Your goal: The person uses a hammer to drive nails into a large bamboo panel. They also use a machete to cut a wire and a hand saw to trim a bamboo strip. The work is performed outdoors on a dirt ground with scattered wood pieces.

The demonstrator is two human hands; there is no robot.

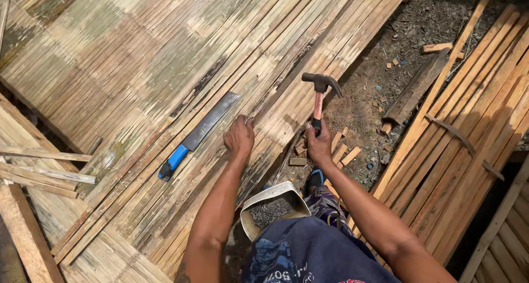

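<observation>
Outdoor dirt ground carries a flattened bamboo panel [165, 68], its slats running from near left to far right. I see my left hand [239, 137] pressed fingertips-down on a slat edge, apparently pinching something too small to tell. My right hand [318, 145] closes round a hammer [319, 93], handle upright, head just right of the left fingertips. A blue-handled machete [195, 134] lies left.

Bare-armed, hands [240, 136] [319, 145] ungloved, dressed in a dark navy printed cloth garment [314, 250], patterned fabric [326, 203] over one knee, blue shoe [315, 178].
</observation>
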